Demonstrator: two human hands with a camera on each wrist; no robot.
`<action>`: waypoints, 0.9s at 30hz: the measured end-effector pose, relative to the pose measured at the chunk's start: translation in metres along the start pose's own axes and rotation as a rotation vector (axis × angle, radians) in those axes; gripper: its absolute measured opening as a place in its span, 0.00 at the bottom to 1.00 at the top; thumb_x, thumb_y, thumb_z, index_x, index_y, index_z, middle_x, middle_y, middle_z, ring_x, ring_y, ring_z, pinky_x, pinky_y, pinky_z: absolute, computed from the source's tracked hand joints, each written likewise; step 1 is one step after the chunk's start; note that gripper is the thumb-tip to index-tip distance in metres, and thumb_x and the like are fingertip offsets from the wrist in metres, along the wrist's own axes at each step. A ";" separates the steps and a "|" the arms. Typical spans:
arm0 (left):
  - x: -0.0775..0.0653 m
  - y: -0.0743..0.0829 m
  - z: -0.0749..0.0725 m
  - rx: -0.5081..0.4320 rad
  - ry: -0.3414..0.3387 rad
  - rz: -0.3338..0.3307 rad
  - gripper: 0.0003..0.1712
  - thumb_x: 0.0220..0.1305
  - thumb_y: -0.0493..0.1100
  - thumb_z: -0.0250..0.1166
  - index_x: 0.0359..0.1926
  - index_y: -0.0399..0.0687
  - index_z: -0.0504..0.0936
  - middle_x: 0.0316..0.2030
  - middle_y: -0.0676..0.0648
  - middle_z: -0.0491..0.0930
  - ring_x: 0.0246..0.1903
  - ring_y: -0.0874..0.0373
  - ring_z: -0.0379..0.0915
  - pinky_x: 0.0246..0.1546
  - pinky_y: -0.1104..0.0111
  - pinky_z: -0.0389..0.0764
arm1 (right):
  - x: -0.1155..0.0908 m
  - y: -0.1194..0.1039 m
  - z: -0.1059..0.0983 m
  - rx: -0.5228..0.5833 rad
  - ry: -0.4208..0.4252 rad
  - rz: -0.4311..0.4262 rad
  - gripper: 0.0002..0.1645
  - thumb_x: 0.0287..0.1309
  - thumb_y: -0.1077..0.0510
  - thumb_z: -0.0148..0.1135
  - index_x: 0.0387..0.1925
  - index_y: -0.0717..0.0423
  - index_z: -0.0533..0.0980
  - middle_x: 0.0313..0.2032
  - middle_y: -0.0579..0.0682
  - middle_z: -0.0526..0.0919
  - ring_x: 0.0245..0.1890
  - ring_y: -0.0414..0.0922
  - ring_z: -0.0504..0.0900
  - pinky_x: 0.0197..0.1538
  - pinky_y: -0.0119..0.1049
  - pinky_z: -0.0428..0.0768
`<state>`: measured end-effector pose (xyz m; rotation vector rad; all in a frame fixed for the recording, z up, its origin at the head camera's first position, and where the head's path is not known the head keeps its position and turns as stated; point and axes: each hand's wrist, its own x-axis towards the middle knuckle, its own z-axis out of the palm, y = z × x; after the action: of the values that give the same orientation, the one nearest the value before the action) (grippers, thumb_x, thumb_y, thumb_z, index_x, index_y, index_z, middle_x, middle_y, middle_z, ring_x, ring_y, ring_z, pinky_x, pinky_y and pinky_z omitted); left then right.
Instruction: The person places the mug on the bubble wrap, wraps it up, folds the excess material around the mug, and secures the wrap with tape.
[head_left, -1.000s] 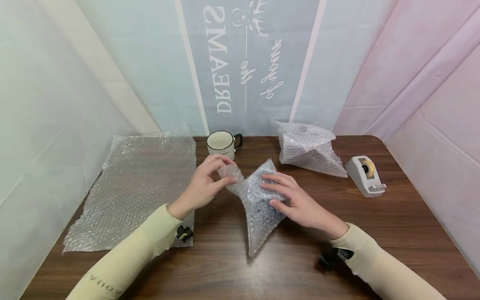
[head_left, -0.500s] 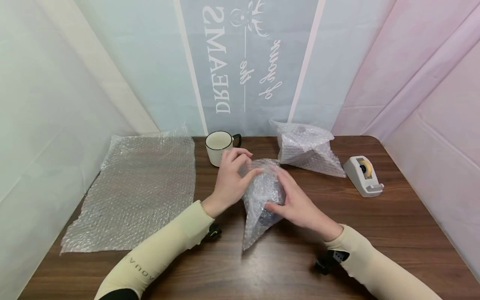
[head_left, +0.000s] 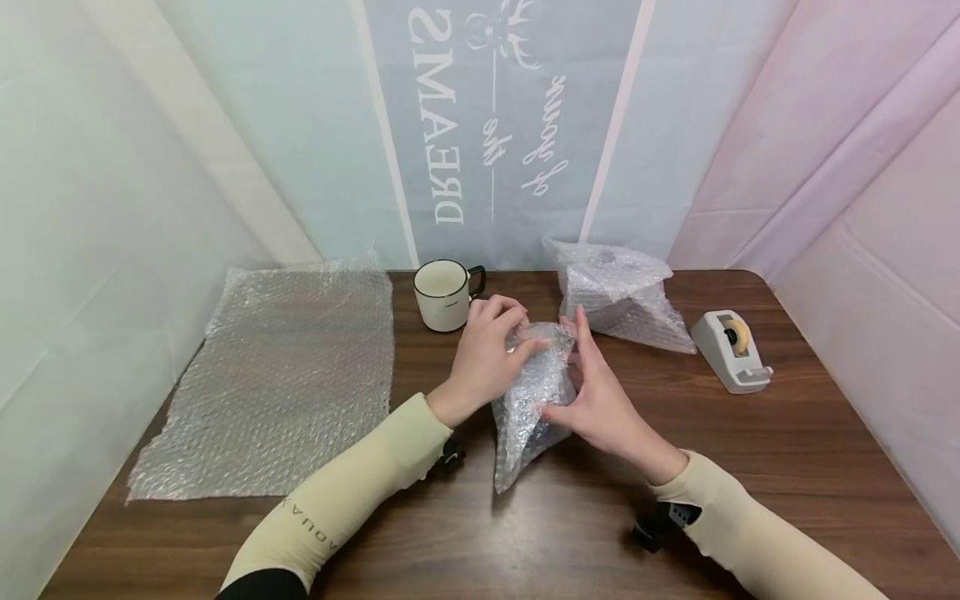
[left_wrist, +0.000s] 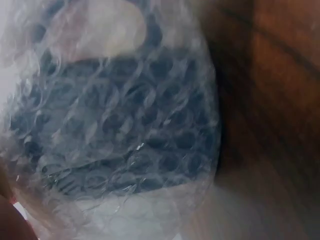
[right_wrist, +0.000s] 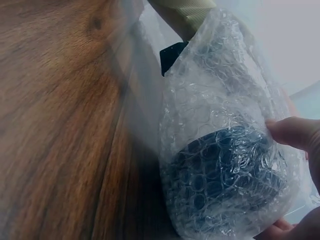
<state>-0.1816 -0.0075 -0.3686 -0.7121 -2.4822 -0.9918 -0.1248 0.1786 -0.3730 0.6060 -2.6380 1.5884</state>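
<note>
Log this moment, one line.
left hand: grips clear bubble-wrap parcel, far end | right hand: holds its right side | white black-rimmed mug: upright, beyond left hand

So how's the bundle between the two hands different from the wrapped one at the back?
The held bundle shows dark blue through its wrap; the back bundle looks pale throughout. The held bundle's pointed end faces the person, while the back bundle's points toward the dispenser. Both are in clear bubble wrap.
</note>
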 end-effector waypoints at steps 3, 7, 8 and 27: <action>0.001 0.001 -0.001 0.057 -0.055 -0.028 0.18 0.59 0.55 0.73 0.30 0.51 0.75 0.46 0.50 0.76 0.45 0.52 0.65 0.45 0.63 0.70 | -0.002 0.001 -0.001 -0.056 -0.013 -0.012 0.74 0.42 0.67 0.79 0.80 0.51 0.39 0.77 0.57 0.50 0.68 0.60 0.65 0.62 0.54 0.71; 0.002 0.001 -0.003 0.091 -0.106 -0.049 0.19 0.60 0.56 0.72 0.34 0.50 0.75 0.46 0.50 0.75 0.44 0.52 0.65 0.44 0.63 0.70 | -0.004 0.001 -0.001 -0.142 -0.032 0.003 0.62 0.47 0.61 0.78 0.77 0.60 0.51 0.75 0.58 0.55 0.71 0.55 0.59 0.64 0.52 0.69; 0.002 0.001 -0.003 0.094 -0.109 -0.048 0.19 0.60 0.57 0.71 0.37 0.50 0.75 0.46 0.49 0.75 0.44 0.52 0.65 0.45 0.63 0.70 | -0.005 0.001 -0.001 -0.157 -0.030 0.010 0.61 0.47 0.60 0.78 0.77 0.61 0.52 0.74 0.59 0.57 0.71 0.55 0.60 0.64 0.52 0.70; -0.023 0.005 -0.018 0.244 -0.412 0.151 0.50 0.67 0.74 0.48 0.75 0.42 0.60 0.77 0.43 0.49 0.77 0.52 0.37 0.71 0.51 0.53 | -0.006 0.003 -0.003 -0.166 -0.070 0.056 0.58 0.48 0.56 0.77 0.74 0.67 0.55 0.76 0.55 0.52 0.74 0.55 0.53 0.69 0.52 0.61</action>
<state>-0.1581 -0.0248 -0.3652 -1.0908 -2.7750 -0.5131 -0.1212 0.1844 -0.3756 0.5947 -2.8246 1.3662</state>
